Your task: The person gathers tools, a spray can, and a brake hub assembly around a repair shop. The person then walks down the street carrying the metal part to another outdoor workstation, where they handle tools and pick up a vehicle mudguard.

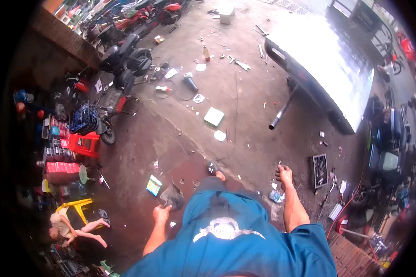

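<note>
My left hand point(162, 214) hangs low beside my body with its fingers closed. Something dark shows at its fingertips, too small to name. Just past it on the floor lies a grey, flat-looking piece point(172, 195), and a green and yellow packet point(154, 185) is a little farther left. On the other side, my right hand point(284, 174) is held out in front with dirty, curled fingers; a tiny thing seems pinched there, but I cannot make it out. A clear and blue plastic item point(276, 196) lies on the floor near my right forearm.
A silvery vehicle panel point(328, 64) juts in at the far right, with a metal tube point(282, 112) below it. A black crate point(319, 171) stands right. Wrenches point(240, 63), a power tool point(190, 81) and a white-green box point(214, 117) lie ahead. A person sits left beside a yellow stool point(78, 206).
</note>
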The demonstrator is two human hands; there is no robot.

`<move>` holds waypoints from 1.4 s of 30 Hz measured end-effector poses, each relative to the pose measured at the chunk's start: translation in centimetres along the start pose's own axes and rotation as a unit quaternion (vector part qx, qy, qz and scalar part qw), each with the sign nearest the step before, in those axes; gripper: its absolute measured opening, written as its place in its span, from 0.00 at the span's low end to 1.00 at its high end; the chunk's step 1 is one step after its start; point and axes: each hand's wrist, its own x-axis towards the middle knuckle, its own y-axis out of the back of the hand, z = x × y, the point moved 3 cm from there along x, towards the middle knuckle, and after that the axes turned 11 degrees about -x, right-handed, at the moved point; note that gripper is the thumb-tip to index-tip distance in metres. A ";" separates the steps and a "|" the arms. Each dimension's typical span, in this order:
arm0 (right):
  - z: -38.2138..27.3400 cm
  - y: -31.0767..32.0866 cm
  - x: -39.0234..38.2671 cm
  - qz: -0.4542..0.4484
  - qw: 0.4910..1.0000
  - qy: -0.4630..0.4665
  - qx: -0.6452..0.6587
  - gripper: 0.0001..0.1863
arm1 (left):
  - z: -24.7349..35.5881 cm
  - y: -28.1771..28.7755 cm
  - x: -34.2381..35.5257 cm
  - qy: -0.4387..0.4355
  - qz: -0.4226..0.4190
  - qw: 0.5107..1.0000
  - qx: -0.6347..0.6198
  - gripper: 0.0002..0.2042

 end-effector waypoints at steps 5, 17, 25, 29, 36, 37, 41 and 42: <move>-2.4 -4.4 -0.2 0.007 0.998 -0.033 -0.049 0.18 | 1.6 1.6 5.3 0.013 -0.056 0.998 -0.003 0.30; -7.7 -10.5 3.9 0.018 0.994 -0.034 -0.099 0.12 | 13.2 2.4 12.3 -0.040 -0.044 0.996 -0.060 0.21; -20.0 -14.0 14.7 0.011 0.998 0.007 -0.053 0.11 | 23.2 -2.3 18.9 -0.068 -0.015 0.993 -0.093 0.25; -22.5 -12.4 18.6 0.026 0.997 -0.045 -0.051 0.10 | 27.5 -5.3 22.8 -0.012 0.012 0.999 -0.045 0.26; -22.4 -6.7 23.9 0.048 0.985 -0.163 0.039 0.05 | 45.7 -3.0 25.8 -0.041 0.004 0.999 -0.010 0.25; -23.6 -6.3 23.8 0.097 0.978 -0.176 0.048 0.05 | 47.5 -3.0 26.6 -0.046 -0.012 0.999 -0.001 0.26; -26.6 -5.1 30.3 0.126 0.980 -0.089 0.125 0.06 | 56.7 -3.1 30.8 -0.100 -0.018 0.993 0.054 0.25; -27.0 -4.8 32.9 0.155 0.982 -0.060 0.086 0.06 | 59.8 -3.2 31.8 -0.108 -0.030 0.993 0.041 0.24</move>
